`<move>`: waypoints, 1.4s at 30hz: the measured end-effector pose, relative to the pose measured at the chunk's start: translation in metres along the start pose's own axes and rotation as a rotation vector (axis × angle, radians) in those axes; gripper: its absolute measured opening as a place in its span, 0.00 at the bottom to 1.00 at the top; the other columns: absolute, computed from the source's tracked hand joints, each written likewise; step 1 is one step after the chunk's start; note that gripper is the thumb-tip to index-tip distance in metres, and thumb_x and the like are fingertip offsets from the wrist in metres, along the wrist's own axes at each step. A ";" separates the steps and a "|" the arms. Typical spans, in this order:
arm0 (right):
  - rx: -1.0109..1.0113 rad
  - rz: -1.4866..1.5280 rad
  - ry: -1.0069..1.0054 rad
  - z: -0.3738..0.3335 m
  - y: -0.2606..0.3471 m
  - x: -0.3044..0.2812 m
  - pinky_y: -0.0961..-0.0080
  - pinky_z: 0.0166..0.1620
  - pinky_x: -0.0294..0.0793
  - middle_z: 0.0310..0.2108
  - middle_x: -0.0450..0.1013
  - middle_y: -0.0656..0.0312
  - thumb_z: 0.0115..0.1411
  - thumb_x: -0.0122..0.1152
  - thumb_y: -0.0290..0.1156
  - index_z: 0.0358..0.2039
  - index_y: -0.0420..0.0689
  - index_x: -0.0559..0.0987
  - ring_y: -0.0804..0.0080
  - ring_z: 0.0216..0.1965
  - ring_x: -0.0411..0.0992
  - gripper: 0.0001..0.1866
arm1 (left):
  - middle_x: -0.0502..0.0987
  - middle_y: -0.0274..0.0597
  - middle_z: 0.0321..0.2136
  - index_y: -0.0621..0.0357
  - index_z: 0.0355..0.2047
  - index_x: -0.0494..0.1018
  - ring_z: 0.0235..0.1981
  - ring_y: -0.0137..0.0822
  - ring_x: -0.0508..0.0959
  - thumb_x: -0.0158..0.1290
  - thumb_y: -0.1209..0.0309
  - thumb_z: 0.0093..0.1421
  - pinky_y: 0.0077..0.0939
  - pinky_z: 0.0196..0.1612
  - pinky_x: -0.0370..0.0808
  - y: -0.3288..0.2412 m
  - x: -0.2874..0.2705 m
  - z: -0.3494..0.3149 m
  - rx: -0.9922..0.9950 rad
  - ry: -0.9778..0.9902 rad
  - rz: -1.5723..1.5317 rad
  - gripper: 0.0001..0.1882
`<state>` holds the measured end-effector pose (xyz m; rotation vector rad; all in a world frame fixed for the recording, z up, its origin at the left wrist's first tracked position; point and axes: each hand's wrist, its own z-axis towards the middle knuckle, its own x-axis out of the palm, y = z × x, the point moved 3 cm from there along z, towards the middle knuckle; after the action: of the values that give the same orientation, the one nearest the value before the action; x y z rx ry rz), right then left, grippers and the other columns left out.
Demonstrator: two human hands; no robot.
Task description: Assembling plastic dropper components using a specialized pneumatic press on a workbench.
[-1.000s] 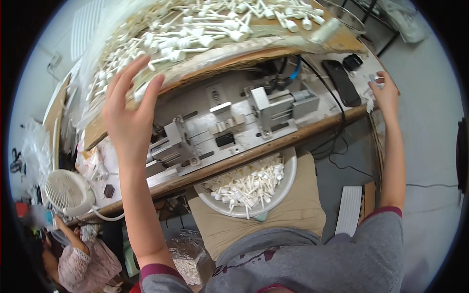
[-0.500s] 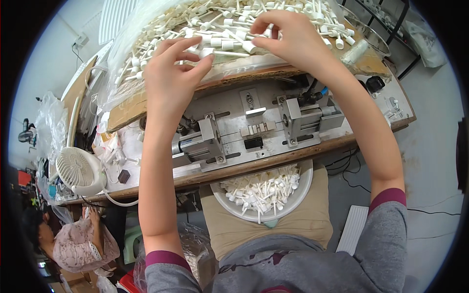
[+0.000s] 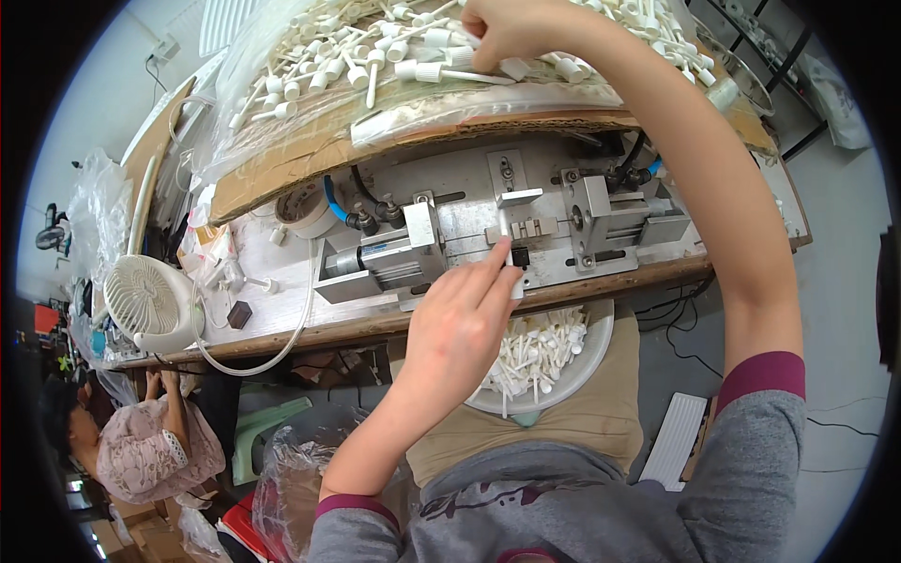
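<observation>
My left hand (image 3: 460, 314) is at the metal clamping fixture (image 3: 535, 228), its fingers closed on a white capped stick (image 3: 516, 284). The stick's thin end lies toward the small notched block in the fixture's middle; the fingertips cover part of it. At the top edge my right hand (image 3: 511, 36) reaches into a heap of white capped sticks (image 3: 375, 58), its fingers curled together on one of them. That piece is mostly hidden by the fingers, and the frame edge cuts off part of the hand.
Pneumatic cylinders (image 3: 389, 258) flank the fixture. A cardboard sheet (image 3: 272, 178) bears the heap. On my lap sits a round tub (image 3: 601, 361) of capped sticks. A white fan (image 3: 150, 300), a tape roll (image 3: 308, 211) and a hose lie left. Another person (image 3: 155, 450) sits lower left.
My left hand has come down from the heap to the fixture with a capped stick. My right hand has shifted left and up within the heap. The view has turned slightly.
</observation>
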<state>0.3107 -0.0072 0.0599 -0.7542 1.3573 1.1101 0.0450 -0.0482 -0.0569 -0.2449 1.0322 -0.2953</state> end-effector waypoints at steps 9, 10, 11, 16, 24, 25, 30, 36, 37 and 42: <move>-0.359 0.118 -0.708 -0.087 0.010 -0.009 0.66 0.33 0.75 0.26 0.75 0.53 0.53 0.68 0.28 0.28 0.36 0.78 0.59 0.27 0.75 0.09 | 0.78 0.49 0.49 0.60 0.39 0.76 0.24 0.38 0.80 0.62 0.71 0.52 0.29 0.30 0.76 0.005 0.007 0.011 0.012 0.165 0.209 0.14; -0.366 0.094 -0.731 -0.102 0.014 -0.006 0.69 0.33 0.75 0.28 0.75 0.55 0.51 0.68 0.25 0.30 0.38 0.80 0.63 0.29 0.75 0.07 | 0.78 0.50 0.49 0.60 0.39 0.76 0.23 0.38 0.79 0.62 0.71 0.52 0.29 0.28 0.76 0.004 0.008 0.011 0.003 0.213 0.227 0.14; -0.375 0.072 -0.754 -0.116 0.019 -0.001 0.72 0.33 0.75 0.30 0.75 0.57 0.49 0.67 0.22 0.32 0.39 0.81 0.66 0.31 0.75 0.08 | 0.78 0.50 0.50 0.60 0.39 0.76 0.21 0.38 0.79 0.61 0.70 0.52 0.28 0.27 0.75 0.004 0.008 0.012 0.014 0.224 0.241 0.14; -0.526 0.018 -0.868 -0.166 0.029 0.027 0.73 0.27 0.74 0.33 0.73 0.58 0.45 0.64 0.19 0.37 0.40 0.80 0.66 0.27 0.75 0.15 | 0.78 0.50 0.50 0.62 0.45 0.76 0.24 0.36 0.81 0.62 0.73 0.53 0.25 0.27 0.78 0.006 -0.002 0.014 0.008 0.183 0.077 0.18; -0.617 -0.101 -0.872 -0.210 0.061 0.073 0.77 0.28 0.78 0.34 0.75 0.56 0.39 0.62 0.26 0.35 0.33 0.82 0.67 0.30 0.77 0.19 | 0.79 0.46 0.43 0.65 0.46 0.78 0.36 0.33 0.82 0.64 0.86 0.48 0.24 0.39 0.84 -0.004 -0.025 0.011 -0.145 -0.235 -0.571 0.22; -0.606 -0.050 -0.831 -0.211 0.061 0.076 0.75 0.29 0.79 0.36 0.75 0.54 0.40 0.63 0.25 0.37 0.33 0.81 0.64 0.31 0.78 0.20 | 0.79 0.45 0.42 0.65 0.45 0.78 0.36 0.33 0.82 0.64 0.86 0.48 0.24 0.39 0.84 -0.006 -0.025 0.009 -0.155 -0.262 -0.560 0.21; -0.542 0.047 -0.761 -0.215 0.059 0.088 0.71 0.33 0.81 0.40 0.75 0.51 0.41 0.66 0.25 0.42 0.32 0.81 0.60 0.34 0.79 0.24 | 0.79 0.43 0.38 0.62 0.44 0.78 0.33 0.32 0.80 0.64 0.83 0.48 0.24 0.34 0.81 -0.006 -0.012 0.002 -0.175 -0.287 -0.503 0.21; -0.332 0.148 -0.840 -0.217 0.041 0.087 0.74 0.34 0.81 0.41 0.75 0.52 0.39 0.64 0.14 0.43 0.35 0.82 0.63 0.36 0.78 0.25 | 0.80 0.43 0.43 0.62 0.44 0.79 0.32 0.34 0.81 0.65 0.79 0.48 0.25 0.35 0.80 -0.001 0.005 -0.006 -0.124 -0.090 -0.131 0.20; -0.308 0.169 -0.833 -0.219 0.038 0.088 0.75 0.36 0.81 0.44 0.74 0.51 0.40 0.63 0.12 0.45 0.34 0.81 0.64 0.38 0.78 0.26 | 0.80 0.42 0.45 0.60 0.43 0.79 0.30 0.34 0.81 0.65 0.77 0.48 0.25 0.33 0.79 -0.001 0.009 -0.006 -0.103 -0.052 -0.037 0.19; -0.290 0.158 -0.846 -0.224 0.038 0.092 0.75 0.37 0.80 0.47 0.71 0.51 0.40 0.60 0.10 0.47 0.34 0.80 0.65 0.38 0.77 0.29 | 0.80 0.34 0.48 0.52 0.40 0.81 0.21 0.35 0.78 0.65 0.70 0.48 0.24 0.26 0.74 0.001 0.012 0.006 -0.119 0.044 0.170 0.17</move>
<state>0.1825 -0.1850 -0.0495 -0.2980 0.5472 1.5373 0.0556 -0.0514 -0.0636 -0.2572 1.1085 -0.0863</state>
